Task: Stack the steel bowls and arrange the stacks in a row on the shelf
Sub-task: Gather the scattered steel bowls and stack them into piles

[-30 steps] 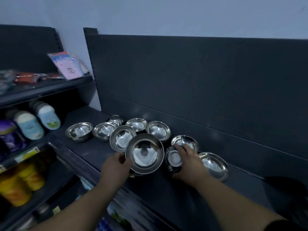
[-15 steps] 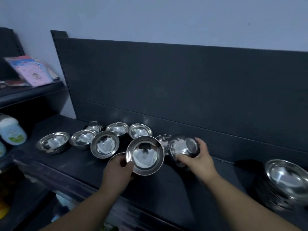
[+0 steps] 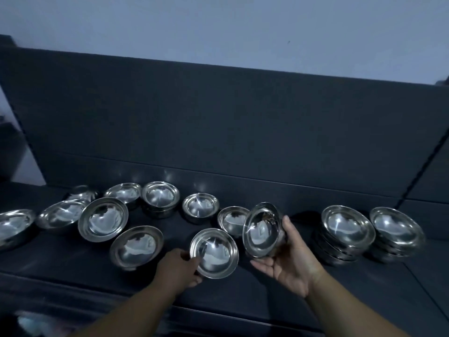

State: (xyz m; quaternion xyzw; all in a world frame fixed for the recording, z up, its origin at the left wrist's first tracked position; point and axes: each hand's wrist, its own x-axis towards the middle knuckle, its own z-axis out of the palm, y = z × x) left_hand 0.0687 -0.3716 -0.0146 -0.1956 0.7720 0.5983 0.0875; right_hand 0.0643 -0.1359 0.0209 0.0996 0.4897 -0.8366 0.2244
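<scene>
Nearest, the front edge of the dark shelf (image 3: 267, 302) runs across below both forearms. The left hand (image 3: 178, 268) grips the front bowl (image 3: 215, 254) at its near-left rim, thumb over the lip, with the bowl's opening facing up towards the camera. Just to its right, the right hand (image 3: 290, 262) is turned palm up and holds the tilted bowl (image 3: 261, 231), which stands on edge with its opening facing left, the thumb up along its back. The two held bowls are close together, rims almost meeting.

To the left, loose bowls (image 3: 136, 246) crowd the shelf, some touching or overlapping at the rims. More sit behind the hands, one (image 3: 232, 218) partly hidden by the tilted bowl. To the right stand two stacks (image 3: 347, 227) side by side, close together, with bare shelf showing between them and the right hand.

Behind everything rises the dark back panel (image 3: 218, 117), with a pale wall (image 3: 218, 25) above.
</scene>
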